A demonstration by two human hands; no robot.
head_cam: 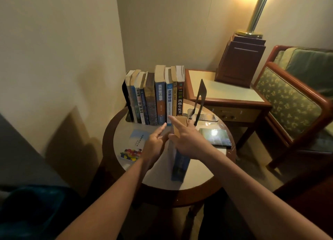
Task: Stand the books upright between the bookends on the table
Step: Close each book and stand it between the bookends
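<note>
A blue book [180, 164] is held upright at the middle of the round desk [158, 178] by the right grip [187, 140], which is curled round its top. The left grip [155, 142] is spread open just beside it. Farther back, a row of books [158, 95] is stood against the left bookend [126, 97], with the right bookend [199, 99] set slightly apart.

The book [179, 166] I grip in my right hand [189, 140] has a smooth blue cover and matt tan paper edges. The row of books [156, 95] shows yellowed, matt paper tops. Bookend [199, 102], centre right: thin dark metal, shiny base plate. Round table [198, 175]: smooth pale top, varnished wood rim. Armchair [288, 102], right edge: patterned cloth, polished wood frame. Lamp pole [255, 11], upper right: polished brass-coloured metal.
</note>
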